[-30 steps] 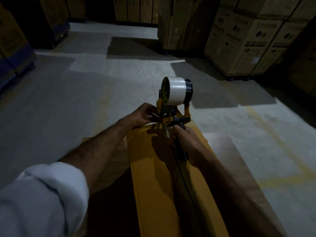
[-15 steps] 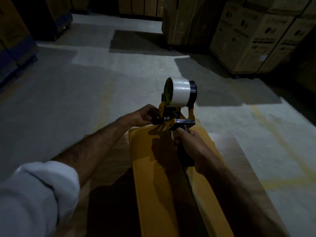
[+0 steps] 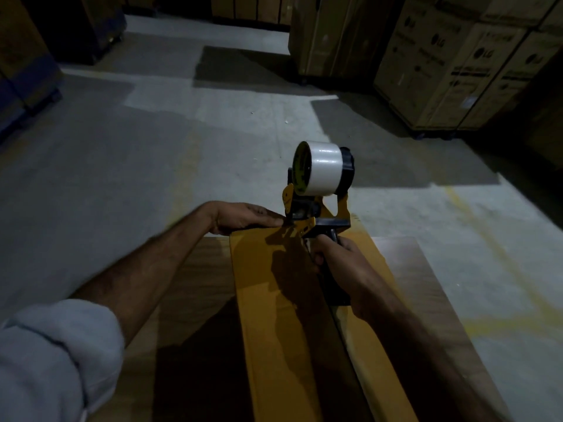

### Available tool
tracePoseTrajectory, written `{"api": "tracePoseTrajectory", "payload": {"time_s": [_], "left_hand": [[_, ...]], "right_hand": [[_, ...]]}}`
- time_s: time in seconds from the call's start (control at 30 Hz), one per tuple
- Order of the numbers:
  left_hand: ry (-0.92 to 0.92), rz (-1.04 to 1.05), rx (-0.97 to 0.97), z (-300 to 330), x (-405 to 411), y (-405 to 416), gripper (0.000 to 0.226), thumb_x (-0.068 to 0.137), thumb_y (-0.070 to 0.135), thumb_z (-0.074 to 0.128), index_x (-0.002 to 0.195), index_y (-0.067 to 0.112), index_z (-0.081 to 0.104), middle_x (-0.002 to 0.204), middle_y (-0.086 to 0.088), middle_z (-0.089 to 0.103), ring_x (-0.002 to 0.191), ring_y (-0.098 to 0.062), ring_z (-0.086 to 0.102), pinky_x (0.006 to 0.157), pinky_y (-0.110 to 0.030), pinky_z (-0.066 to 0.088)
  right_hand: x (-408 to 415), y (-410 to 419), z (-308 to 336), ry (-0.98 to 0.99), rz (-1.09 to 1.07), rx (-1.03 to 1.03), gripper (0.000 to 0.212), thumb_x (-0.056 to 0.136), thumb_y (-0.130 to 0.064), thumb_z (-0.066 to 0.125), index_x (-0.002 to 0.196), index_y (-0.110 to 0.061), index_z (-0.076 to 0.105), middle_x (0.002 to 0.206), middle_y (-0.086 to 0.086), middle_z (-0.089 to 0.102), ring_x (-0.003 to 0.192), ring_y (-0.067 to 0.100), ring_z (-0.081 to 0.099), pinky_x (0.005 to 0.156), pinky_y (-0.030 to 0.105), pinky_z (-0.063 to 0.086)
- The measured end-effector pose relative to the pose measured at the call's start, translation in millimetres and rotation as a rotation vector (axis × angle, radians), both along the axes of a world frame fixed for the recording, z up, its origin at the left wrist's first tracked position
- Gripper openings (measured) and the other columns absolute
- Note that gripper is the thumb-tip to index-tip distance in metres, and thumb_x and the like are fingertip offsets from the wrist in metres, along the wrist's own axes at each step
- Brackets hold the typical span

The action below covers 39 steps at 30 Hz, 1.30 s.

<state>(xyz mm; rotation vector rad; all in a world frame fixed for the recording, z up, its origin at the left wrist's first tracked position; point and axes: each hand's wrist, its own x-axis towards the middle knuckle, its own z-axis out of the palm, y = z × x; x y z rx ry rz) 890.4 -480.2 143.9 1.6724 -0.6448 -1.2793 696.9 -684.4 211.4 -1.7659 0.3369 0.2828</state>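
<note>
Both grips work at the far edge of the carton. Your right grip is clamped round the handle of the tape dispenser, which stands on that edge over the centre seam. Your left grip lies flat, fingers straight, pressing the flap just beside it. Tilting the dispenser here could wrinkle the tape or let it slip off the edge. Open floor lies beyond.

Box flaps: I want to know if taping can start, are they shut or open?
Shut: both flaps lie flat, meeting along a dark middle seam that runs toward the tape dispenser.
</note>
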Motion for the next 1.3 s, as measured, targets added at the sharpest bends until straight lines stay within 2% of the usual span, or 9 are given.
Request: {"api": "tracePoseTrajectory", "payload": {"time_s": [0.13,0.3,0.43,0.57,0.7,0.83,1.07,1.17,1.3], "left_hand": [[-0.231,0.045,0.034,0.5,-15.9,-4.1,0.042,0.093,0.05,0.063,0.132,0.033,0.059,0.13,0.01,0.067,0.114,-0.002,0.065,0.095,-0.017,0.05],[-0.201,0.07,-0.054,3.8,-26.0,-6.6,0.023,0.095,0.041,0.065,0.111,0.028,0.074,0.116,0.001,0.075,0.111,-0.021,0.069,0.099,-0.039,0.052],[-0.203,0.115,-0.056,1.0,-23.8,-9.6,0.03,0.092,0.042,0.068,0.118,0.029,0.074,0.119,0.002,0.075,0.111,-0.021,0.07,0.1,-0.035,0.053],[-0.14,0.239,-0.005,-2.1,-19.3,-15.1,0.038,0.1,0.005,0.057,0.131,0.026,0.063,0.132,-0.004,0.065,0.109,-0.014,0.063,0.1,-0.031,0.048],[-0.253,0.197,-0.063,3.2,-30.4,-8.7,0.04,0.09,0.032,0.066,0.129,0.039,0.064,0.137,0.002,0.066,0.124,-0.019,0.062,0.112,-0.042,0.047],[-0.733,0.097,-0.118,1.7,-56.7,-2.4,0.035,0.104,0.043,0.049,0.137,0.055,0.053,0.137,0.011,0.065,0.121,-0.006,0.064,0.106,-0.034,0.05],[-1.079,0.074,0.012,21.0,-72.1,-4.7,0.037,0.108,0.039,0.046,0.144,0.041,0.055,0.136,0.023,0.057,0.116,-0.006,0.063,0.095,-0.034,0.053],[-1.248,-0.065,-0.02,18.1,-88.7,-10.2,0.045,0.104,0.037,0.043,0.147,0.025,0.054,0.16,0.004,0.043,0.151,-0.016,0.03,0.123,-0.044,0.032],[-1.204,-0.157,0.069,15.1,-96.9,-11.4,0.063,0.103,0.057,0.029,0.159,0.027,0.035,0.169,0.006,0.022,0.154,-0.002,0.01,0.13,-0.039,0.012]], "right_hand": [[-2.7,2.9,-4.5,-0.03,0.013,-0.045,0.018,0.103,-0.027,0.052,0.094,-0.012,0.052,0.081,0.008,0.046,0.069,0.02,0.042,0.064,0.034,0.035],[-9.5,5.7,-9.2,-0.068,0.033,-0.139,0.02,0.104,-0.025,0.052,0.087,-0.014,0.055,0.065,-0.002,0.046,0.053,0.01,0.043,0.049,0.026,0.035],[-21.1,1.1,-5.3,-0.075,0.022,-0.112,0.022,0.106,-0.023,0.05,0.087,-0.013,0.052,0.072,0.009,0.043,0.06,0.021,0.04,0.048,0.026,0.036],[-44.4,-2.4,-6.3,-0.045,0.02,-0.077,0.022,0.107,-0.025,0.05,0.088,-0.015,0.055,0.066,0.0,0.047,0.052,0.009,0.044,0.048,0.023,0.038],[-67.3,-6.9,-6.4,0.001,-0.012,-0.032,0.025,0.108,-0.028,0.049,0.085,-0.018,0.054,0.064,-0.005,0.048,0.05,0.006,0.045,0.048,0.022,0.04],[-68.0,-2.9,0.6,0.045,-0.012,0.025,0.025,0.106,-0.022,0.049,0.081,-0.018,0.05,0.062,-0.007,0.045,0.05,0.007,0.042,0.05,0.023,0.038],[-88.4,-1.6,2.9,0.097,-0.075,0.058,0.03,0.102,-0.022,0.052,0.073,-0.022,0.054,0.059,-0.008,0.045,0.047,0.007,0.042,0.046,0.022,0.038],[-95.3,2.9,2.8,0.096,-0.102,0.063,0.023,0.102,-0.022,0.052,0.08,-0.019,0.052,0.06,-0.008,0.045,0.049,0.007,0.042,0.05,0.025,0.038],[-100.8,5.0,5.4,0.095,-0.128,0.058,0.02,0.103,-0.022,0.051,0.083,-0.017,0.053,0.063,-0.006,0.044,0.05,0.009,0.041,0.05,0.027,0.037]]}}
